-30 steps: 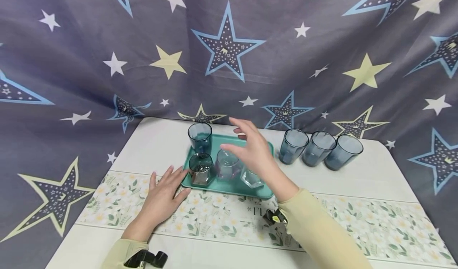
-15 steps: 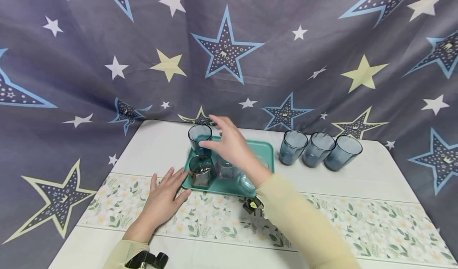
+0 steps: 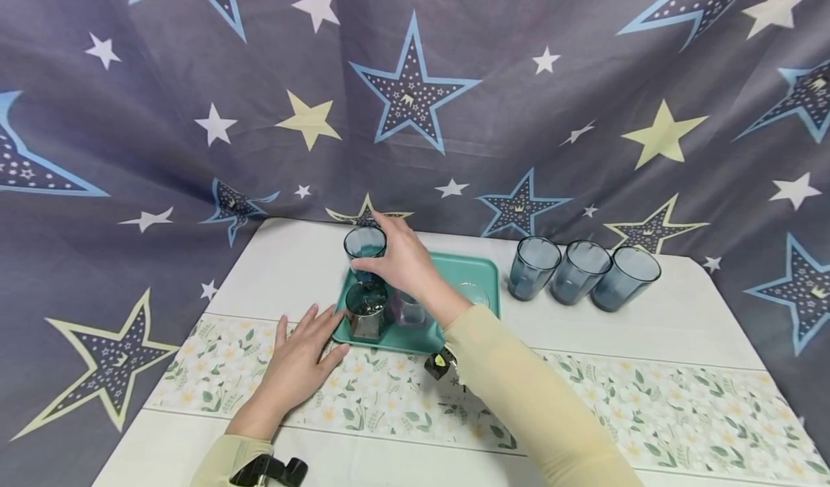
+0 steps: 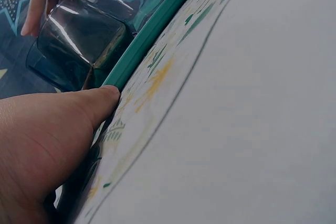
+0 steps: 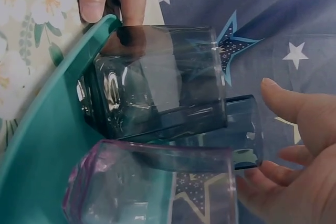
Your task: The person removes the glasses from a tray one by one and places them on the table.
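Observation:
My right hand [image 3: 403, 258] is at a blue glass [image 3: 363, 243] standing in the back left corner of a green tray [image 3: 454, 262]. Its thumb and fingers are spread to either side of the rim; in the right wrist view the thumb looks slightly apart from the glass [image 5: 244, 129]. Flat on the table, my left hand [image 3: 297, 361] touches the tray's left front corner with its fingertips. In front of the blue glass stands a smoky grey glass [image 3: 366, 313], and beside that a purple-tinted glass [image 3: 408, 313]. A clear glass [image 3: 473, 292] is mostly hidden by the right arm.
Outside the tray, three blue glasses [image 3: 533, 269] stand in a row at the back right of the table. A floral strip [image 3: 648, 400] crosses the white tabletop [image 3: 292, 264]. A star-patterned curtain [image 3: 454, 55] hangs close behind.
My right hand has moved left, from above the middle of the tray to the blue glass at its back left, and its spread has narrowed. The left hand has stayed at the tray corner.

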Motion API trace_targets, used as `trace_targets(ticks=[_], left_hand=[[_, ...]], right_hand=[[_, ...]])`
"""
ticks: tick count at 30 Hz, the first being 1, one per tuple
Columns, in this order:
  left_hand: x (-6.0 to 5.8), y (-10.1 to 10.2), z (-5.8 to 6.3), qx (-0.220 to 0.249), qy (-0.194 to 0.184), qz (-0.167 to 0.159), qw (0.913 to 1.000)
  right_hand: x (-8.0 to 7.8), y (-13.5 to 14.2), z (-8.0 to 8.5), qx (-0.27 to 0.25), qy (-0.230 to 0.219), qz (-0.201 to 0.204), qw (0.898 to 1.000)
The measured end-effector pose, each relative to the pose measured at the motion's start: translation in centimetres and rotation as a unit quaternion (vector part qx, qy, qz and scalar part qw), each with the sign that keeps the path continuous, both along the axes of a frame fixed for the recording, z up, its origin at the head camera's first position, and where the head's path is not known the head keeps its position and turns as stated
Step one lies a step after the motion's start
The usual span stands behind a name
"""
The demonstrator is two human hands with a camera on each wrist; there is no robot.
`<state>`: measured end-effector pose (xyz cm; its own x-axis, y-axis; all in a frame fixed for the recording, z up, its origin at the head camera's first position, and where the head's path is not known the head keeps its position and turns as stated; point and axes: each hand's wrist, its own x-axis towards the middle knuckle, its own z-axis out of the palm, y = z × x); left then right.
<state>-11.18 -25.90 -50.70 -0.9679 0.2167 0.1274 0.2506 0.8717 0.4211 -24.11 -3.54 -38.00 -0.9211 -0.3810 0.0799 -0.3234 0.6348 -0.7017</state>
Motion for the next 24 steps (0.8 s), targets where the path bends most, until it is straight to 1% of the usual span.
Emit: trace_targets(ticks=[6, 11, 14, 20, 24], left_hand=[[0.0, 0.0, -0.2, -0.001, 0.000, 0.003, 1.0000], [0.0, 0.0, -0.3, -0.003, 0.001, 0.002, 1.0000], [0.0, 0.0, -0.2, -0.001, 0.000, 0.002, 1.0000], [0.0, 0.0, -0.2, 0.000, -0.002, 0.003, 1.0000], [-0.1, 0.0, -0.2, -0.001, 0.000, 0.002, 1.0000]], right_hand=[[-0.5, -0.7, -0.5, 0.029, -0.004, -0.011, 1.000], [-0.7, -1.1, -0.9, 0.042, -0.012, -0.017, 0.999], [-0.9, -1.2, -1.2, 0.046, -0.005, -0.024, 0.999], [-1.0, -1.2, -1.5, 0.039, 0.007, -0.043, 0.998], [-0.8, -1.2, -1.4, 0.031, 0.009, -0.052, 0.998]])
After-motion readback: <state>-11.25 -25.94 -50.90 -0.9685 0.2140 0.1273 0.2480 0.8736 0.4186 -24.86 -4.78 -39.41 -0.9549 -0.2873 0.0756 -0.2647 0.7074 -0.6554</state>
